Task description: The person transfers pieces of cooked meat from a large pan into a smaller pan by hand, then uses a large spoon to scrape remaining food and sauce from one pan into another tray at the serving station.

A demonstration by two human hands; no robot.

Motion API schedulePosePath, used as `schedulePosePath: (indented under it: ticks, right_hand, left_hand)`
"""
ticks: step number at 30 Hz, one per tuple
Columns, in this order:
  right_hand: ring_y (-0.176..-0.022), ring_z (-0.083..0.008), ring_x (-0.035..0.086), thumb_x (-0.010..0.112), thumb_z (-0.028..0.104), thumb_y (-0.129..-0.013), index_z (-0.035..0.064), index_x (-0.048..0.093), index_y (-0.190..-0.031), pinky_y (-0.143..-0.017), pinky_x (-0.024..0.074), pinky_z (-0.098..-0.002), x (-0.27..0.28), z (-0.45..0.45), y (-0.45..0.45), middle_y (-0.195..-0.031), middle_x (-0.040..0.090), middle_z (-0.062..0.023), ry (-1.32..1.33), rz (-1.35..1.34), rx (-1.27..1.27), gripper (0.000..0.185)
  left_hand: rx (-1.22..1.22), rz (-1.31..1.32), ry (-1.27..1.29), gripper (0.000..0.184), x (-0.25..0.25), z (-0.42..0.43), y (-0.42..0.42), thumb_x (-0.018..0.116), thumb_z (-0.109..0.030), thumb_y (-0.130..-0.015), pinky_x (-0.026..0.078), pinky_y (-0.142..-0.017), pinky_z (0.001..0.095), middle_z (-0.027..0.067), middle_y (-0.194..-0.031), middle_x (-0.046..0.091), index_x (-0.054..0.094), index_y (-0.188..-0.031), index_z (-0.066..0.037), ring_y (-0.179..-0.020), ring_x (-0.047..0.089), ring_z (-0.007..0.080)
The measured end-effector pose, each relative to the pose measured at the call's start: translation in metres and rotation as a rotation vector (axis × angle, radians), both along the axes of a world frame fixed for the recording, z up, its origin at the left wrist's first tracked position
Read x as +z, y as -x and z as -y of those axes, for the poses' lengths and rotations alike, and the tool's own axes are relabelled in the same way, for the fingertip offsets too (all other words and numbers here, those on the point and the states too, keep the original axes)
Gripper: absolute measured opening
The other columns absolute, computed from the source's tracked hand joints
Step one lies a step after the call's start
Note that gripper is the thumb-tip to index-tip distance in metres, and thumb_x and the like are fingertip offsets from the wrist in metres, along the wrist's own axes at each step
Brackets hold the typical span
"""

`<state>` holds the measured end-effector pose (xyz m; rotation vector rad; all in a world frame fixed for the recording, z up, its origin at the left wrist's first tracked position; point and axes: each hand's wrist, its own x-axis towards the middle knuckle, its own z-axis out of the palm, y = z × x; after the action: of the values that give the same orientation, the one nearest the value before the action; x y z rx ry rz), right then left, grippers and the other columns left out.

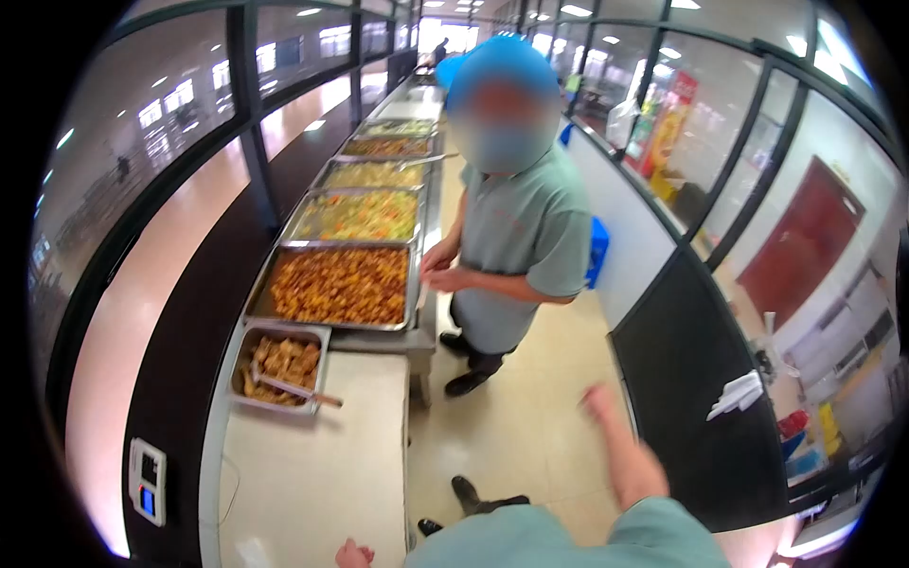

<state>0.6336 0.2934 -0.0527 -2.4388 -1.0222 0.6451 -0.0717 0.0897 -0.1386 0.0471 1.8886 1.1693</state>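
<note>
My left hand shows at the bottom edge, near the front end of the white counter; its fingers look curled in and nothing shows in them. Out over the floor on the right is my right hand, smeared by motion, so its fingers are unclear and no held thing shows. Nearest on the counter is a small metal tray of brown food pieces, with a utensil's brown handle sticking out over its rim. Behind it lies a large metal tray of browned, diced food.
A co-worker in a blue cap stands beside the trays, hands together near the large tray's edge. More food trays line the counter behind. Glass panels run along both sides. A dark panel borders the tiled floor at right.
</note>
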Motion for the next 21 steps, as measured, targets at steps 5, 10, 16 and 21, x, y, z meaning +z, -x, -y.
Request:
schedulePosePath:
  ticks: [5, 10, 16, 21]
  right_hand:
    - [-0.038, -0.008, 0.039, 0.055, 0.021, -0.088, 0.0154, 0.047, -0.075, -0.031, 0.0272, -0.0218, 0.311, -0.033, -0.107, -0.057, 0.048, 0.0007, -0.997, -0.378, -0.41, 0.016]
    - [-0.038, -0.0078, 0.038, 0.056, 0.028, -0.088, 0.0124, 0.049, -0.078, -0.034, 0.029, -0.0235, 0.329, -0.026, -0.124, -0.058, 0.047, 0.0011, -0.856, -0.11, -0.365, 0.02]
    - [-0.038, -0.0182, 0.045, 0.059, 0.008, -0.076, 0.007, 0.057, -0.064, -0.034, 0.0348, -0.0347, 0.038, -0.006, -0.029, -0.051, 0.048, -0.0064, -0.051, -0.098, -0.054, 0.012]
    - [-0.04, -0.021, 0.048, 0.058, 0.023, -0.087, 0.0005, 0.059, -0.073, -0.037, 0.0362, -0.0381, -0.054, 0.078, 0.154, -0.054, 0.054, -0.0102, 0.344, -0.411, 0.046, 0.026]
  left_hand:
    - [-0.004, -0.045, 0.04, 0.031, 0.025, -0.003, -0.006, 0.055, -0.02, -0.089, 0.047, -0.035, 0.0318, 0.0174, -0.059, 0.058, 0.051, -0.072, 0.006, -0.042, 0.057, 0.0246]
    - [-0.055, -0.095, 0.054, 0.032, 0.041, -0.004, -0.014, 0.055, -0.021, -0.09, 0.047, -0.036, 0.0299, 0.0161, -0.06, 0.061, 0.054, -0.07, 0.005, -0.044, 0.06, 0.0218]
    - [-0.068, -0.107, 0.061, 0.033, 0.045, -0.003, -0.01, 0.055, -0.021, -0.09, 0.048, -0.037, 0.0292, 0.0149, -0.06, 0.061, 0.055, -0.069, 0.004, -0.044, 0.06, 0.0212]
    - [-0.001, -0.09, 0.083, 0.033, 0.036, -0.003, -0.011, 0.057, -0.021, -0.089, 0.049, -0.039, 0.0296, 0.0151, -0.061, 0.062, 0.057, -0.071, 0.006, -0.045, 0.06, 0.0202]
